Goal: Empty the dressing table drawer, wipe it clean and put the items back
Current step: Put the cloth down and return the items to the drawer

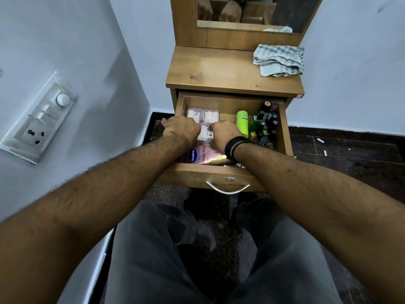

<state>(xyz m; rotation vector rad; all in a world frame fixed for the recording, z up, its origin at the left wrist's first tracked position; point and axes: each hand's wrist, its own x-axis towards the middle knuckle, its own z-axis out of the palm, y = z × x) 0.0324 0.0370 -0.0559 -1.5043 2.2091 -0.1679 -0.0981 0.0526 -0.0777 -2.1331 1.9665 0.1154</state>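
The wooden drawer [285,128] of the dressing table stands pulled out, full of items. Both my hands are inside it on a clear plastic box [203,116] of white and purple pieces. My left hand [182,129] grips the box's left side with curled fingers. My right hand [223,133] grips its right side; a black band is on that wrist. A pink Vaseline bottle [200,155] lies under my wrists at the drawer front. A lime-green tube [242,123] and several dark small bottles [268,122] fill the right part.
A folded striped cloth [279,60] lies on the tabletop [219,71] at the back right, below a mirror [252,12]. A switch panel [41,119] is on the left wall. My knees are below the drawer's metal handle [226,188]. Dark floor [350,154] lies to the right.
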